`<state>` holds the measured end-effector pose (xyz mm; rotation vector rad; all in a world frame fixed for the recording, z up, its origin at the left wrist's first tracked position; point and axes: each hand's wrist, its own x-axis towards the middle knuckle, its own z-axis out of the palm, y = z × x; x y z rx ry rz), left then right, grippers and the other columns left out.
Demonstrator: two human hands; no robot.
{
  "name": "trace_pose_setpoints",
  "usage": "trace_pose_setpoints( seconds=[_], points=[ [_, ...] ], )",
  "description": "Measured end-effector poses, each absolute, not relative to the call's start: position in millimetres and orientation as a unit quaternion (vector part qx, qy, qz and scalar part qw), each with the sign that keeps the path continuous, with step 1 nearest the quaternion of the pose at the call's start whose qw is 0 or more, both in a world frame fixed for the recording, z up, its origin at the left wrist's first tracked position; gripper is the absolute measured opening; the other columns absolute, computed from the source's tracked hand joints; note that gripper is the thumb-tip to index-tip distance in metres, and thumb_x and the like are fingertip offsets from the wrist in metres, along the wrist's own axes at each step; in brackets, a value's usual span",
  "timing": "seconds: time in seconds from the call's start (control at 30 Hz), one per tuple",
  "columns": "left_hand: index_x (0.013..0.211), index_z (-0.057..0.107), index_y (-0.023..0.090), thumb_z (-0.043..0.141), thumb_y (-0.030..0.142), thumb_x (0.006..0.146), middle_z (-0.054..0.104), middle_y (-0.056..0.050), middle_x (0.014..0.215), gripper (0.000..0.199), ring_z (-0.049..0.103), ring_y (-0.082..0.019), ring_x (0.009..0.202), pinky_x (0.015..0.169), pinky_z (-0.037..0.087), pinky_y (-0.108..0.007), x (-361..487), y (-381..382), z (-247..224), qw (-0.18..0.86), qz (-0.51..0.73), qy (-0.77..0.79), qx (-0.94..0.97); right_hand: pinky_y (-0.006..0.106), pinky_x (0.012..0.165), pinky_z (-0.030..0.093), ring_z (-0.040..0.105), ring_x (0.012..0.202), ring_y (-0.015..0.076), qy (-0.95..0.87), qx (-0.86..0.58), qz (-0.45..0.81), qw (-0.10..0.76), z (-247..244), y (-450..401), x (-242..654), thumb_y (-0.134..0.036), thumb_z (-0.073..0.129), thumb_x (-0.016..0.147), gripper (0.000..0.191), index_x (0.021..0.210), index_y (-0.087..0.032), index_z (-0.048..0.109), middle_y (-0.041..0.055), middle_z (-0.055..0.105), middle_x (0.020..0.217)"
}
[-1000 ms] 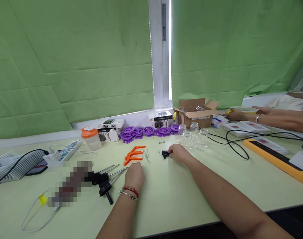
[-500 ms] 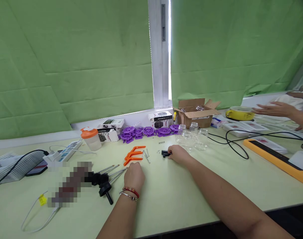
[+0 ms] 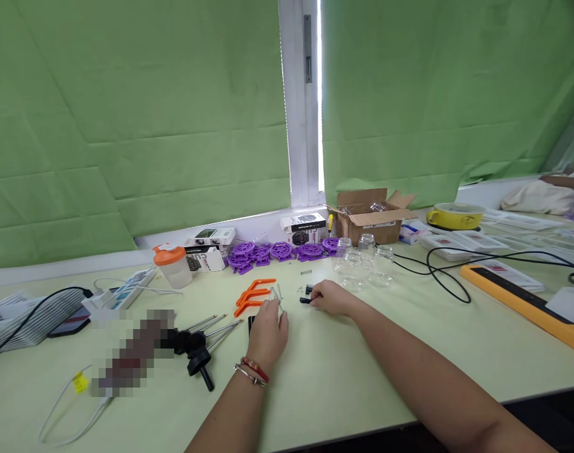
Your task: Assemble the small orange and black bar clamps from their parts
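Near the middle of the surface (image 3: 334, 371), gripping a black part (image 3: 305, 301) between the closed fingers (image 3: 316, 294) of the right hand (image 3: 333, 298). Pointing its free end leftward, toward the left hand (image 3: 268, 336), with the long axis running roughly side to side in the view. Looking small, narrow and dark, with a blunt free end, and hidden at the other end by the fingers. Just beyond it, close to the same fingers, showing a black comb-like piece (image 3: 309, 289) with fine teeth.

Reaching with the left hand to the thin metal screws (image 3: 280, 291) and covering their near ends in the view; cannot tell whether gripping or only touching them. Beside that hand, showing a sliver of another dark piece (image 3: 251, 323) (mostly hidden, so hard to make out). Wearing a red bracelet (image 3: 256, 369) and a silver bangle (image 3: 249, 375) on the left wrist.

Farther back, past both hands, seeing a coiled spring (image 3: 306, 272), purple wheels (image 3: 281, 251) and clear glass jars (image 3: 353, 264). Just left of the screws, seeing orange frames (image 3: 265, 281) lying flat.
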<state>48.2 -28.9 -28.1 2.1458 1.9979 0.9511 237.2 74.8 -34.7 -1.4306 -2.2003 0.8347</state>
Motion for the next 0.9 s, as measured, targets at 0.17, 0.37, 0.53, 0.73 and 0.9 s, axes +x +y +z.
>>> trace_pose_setpoints(
  seconds=[0.17,0.37,0.53,0.73,0.9],
  points=[
    [0.115,0.05,0.016,0.046,0.03,0.083,0.057,-0.005,0.088,0.036,0.054,-0.015,0.075,0.073,0.045,-0.029,52.3,-21.9,-39.5,0.172,0.406,0.586,0.679,0.02,0.052,0.031,0.038,0.054,0.0071,-0.731,-0.39,0.505,0.242,-31.2,58.7,222.5,-0.033,0.061,0.068,0.02,0.075,-0.014,0.062,-0.0031,0.053,0.063],
    [0.091,0.061,0.017,0.046,0.038,0.082,0.057,-0.004,0.077,0.028,0.053,-0.014,0.069,0.064,0.044,-0.027,52.7,-22.6,-35.7,0.225,0.434,0.552,0.675,0.02,0.046,0.02,0.025,0.049,0.0048,-0.678,-0.323,0.613,0.245,-30.6,45.9,210.1,-0.04,0.066,0.065,0.028,0.07,-0.015,0.057,-0.0063,0.043,0.057],
    [0.085,0.061,0.017,0.049,0.037,0.081,0.054,-0.001,0.067,0.024,0.05,-0.012,0.061,0.059,0.042,-0.025,52.8,-23.1,-35.1,0.231,0.428,0.546,0.682,0.02,0.048,0.022,0.027,0.05,0.0049,-0.702,-0.311,0.592,0.244,-30.8,43.6,208.7,-0.035,0.067,0.065,0.024,0.067,-0.013,0.058,-0.0062,0.043,0.056],
    [0.079,0.058,0.017,0.045,0.034,0.082,0.055,-0.001,0.07,0.021,0.05,-0.013,0.063,0.06,0.04,-0.025,53.0,-21.9,-36.5,0.212,0.402,0.557,0.695,0.021,0.055,0.03,0.036,0.055,0.0067,-0.72,-0.299,0.578,0.239,-40.5,48.0,208.0,-0.025,0.062,0.066,0.013,0.067,-0.012,0.06,-0.005,0.047,0.056],
    [0.075,0.055,0.017,0.045,0.03,0.081,0.054,-0.002,0.073,0.018,0.049,-0.014,0.068,0.063,0.039,-0.025,54.9,-22.9,-35.6,0.201,0.376,0.554,0.716,0.021,0.055,0.03,0.039,0.055,0.0075,-0.751,-0.313,0.538,0.22,-47.0,52.8,210.9,-0.023,0.062,0.064,0.011,0.064,-0.013,0.062,-0.005,0.049,0.055]
  ],
)
